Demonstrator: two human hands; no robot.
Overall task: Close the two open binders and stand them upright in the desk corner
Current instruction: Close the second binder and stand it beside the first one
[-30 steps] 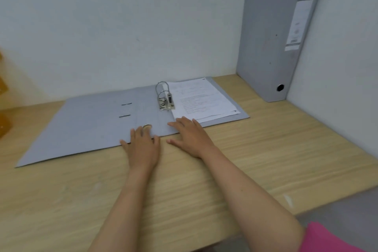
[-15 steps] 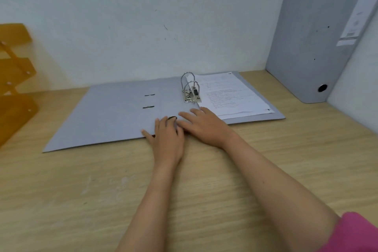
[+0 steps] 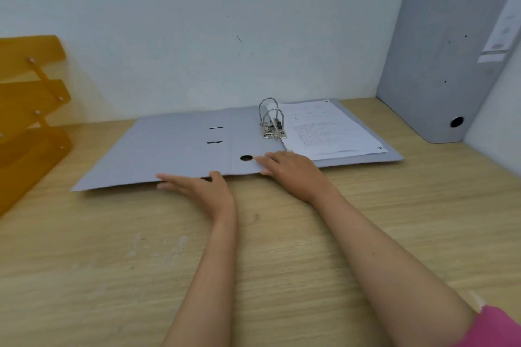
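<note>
A grey binder [image 3: 174, 149] lies open and flat on the wooden desk [image 3: 141, 256], its metal rings [image 3: 271, 118] upright and a stack of white sheets [image 3: 329, 132] on its right half. My left hand [image 3: 203, 189] is at the near edge of the left cover, fingers spread and slipped under that edge, thumb on top. Flat on the spine, beside the finger hole [image 3: 246, 158], rests my right hand [image 3: 293, 175]. A second grey binder [image 3: 439, 65] stands shut and upright in the far right corner against the wall.
An orange tiered letter tray [image 3: 28, 110] stands at the left edge of the desk, close to the open cover's left corner. White walls bound the desk at the back and right.
My left hand has slid left along the binder's near edge, uncovering the finger hole, and now hooks under the left cover. My right hand stays on the spine. The view has shifted left.
</note>
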